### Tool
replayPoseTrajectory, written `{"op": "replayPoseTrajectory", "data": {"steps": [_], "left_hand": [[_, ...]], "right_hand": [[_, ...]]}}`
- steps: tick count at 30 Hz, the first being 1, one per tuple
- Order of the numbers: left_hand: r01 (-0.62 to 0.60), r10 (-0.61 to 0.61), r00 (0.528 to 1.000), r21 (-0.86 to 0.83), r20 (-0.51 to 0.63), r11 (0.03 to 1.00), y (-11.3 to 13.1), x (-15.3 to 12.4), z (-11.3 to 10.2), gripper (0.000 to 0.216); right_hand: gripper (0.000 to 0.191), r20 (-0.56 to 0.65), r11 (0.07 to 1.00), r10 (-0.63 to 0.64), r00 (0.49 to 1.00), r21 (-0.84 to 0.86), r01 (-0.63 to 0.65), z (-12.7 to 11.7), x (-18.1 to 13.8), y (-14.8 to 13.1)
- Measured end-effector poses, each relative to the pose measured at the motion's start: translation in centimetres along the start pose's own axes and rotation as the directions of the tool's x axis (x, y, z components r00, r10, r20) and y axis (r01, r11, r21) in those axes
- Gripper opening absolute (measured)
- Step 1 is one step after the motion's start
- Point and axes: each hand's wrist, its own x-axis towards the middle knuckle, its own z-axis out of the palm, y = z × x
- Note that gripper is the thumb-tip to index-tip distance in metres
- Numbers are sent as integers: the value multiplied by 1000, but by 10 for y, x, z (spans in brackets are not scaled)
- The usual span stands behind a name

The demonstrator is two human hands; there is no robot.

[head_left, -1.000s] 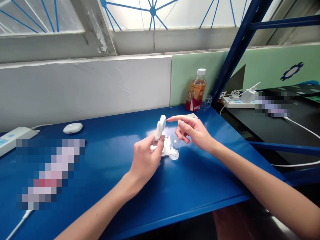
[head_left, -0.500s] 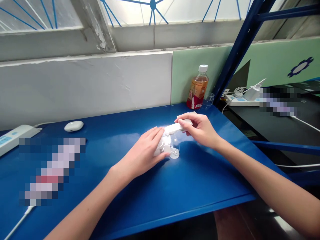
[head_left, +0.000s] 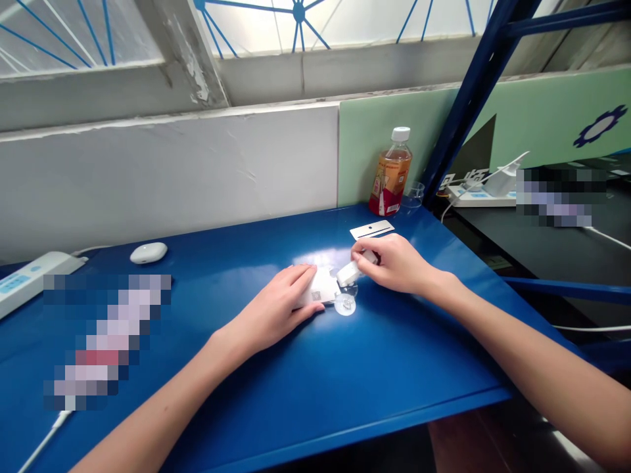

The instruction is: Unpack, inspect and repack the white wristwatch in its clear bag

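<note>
My left hand [head_left: 280,299] rests on the blue tabletop, its thumb and fingers around a flat white piece [head_left: 318,286] with a small grey mark. A clear suction cup [head_left: 345,304] lies at the right end of that piece, with other clear plastic partly hidden behind it. In my right hand [head_left: 394,261] a small white bar [head_left: 351,272] is pinched between thumb and fingers, its left end against or just above the clear parts; which, I cannot tell. Just behind the right hand lies a white card [head_left: 372,229] with a dark slot and dot.
At the back right stand a drink bottle [head_left: 391,172] with a white cap and a clear cup [head_left: 413,197]. On the left are a white earbud case [head_left: 148,253], a power strip [head_left: 37,276] and a blurred-out item [head_left: 106,341] on a white cable. A blue frame post [head_left: 478,98] rises at the right.
My right hand has moved slightly down with the white bar, which now angles more steeply. The white card behind it shows more fully. My left hand has shifted a little left and lower.
</note>
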Motion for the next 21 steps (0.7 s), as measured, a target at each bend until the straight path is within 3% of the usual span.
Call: {"op": "replayPoseTrajectory", "data": {"steps": [6,9,14,21], "left_hand": [[-46,53,994,71,-92,996,-1,-3,10,52],[-65,78,985,90,-154,994,-1,-3,13,52],[-93,116,981,150,-153,984,1,-2,16,50],[-88,106,988,158,-111,984,7,-1,18,49]], "right_hand": [[18,68,958,139,988,243,-152,2,3,-4],[22,119,948,144,982,267,-171,5,1,-8],[23,169,997,68,983,-33,-64,11,-4,-8],[41,284,916,100,954,-401,23,15,-4,-12]]}}
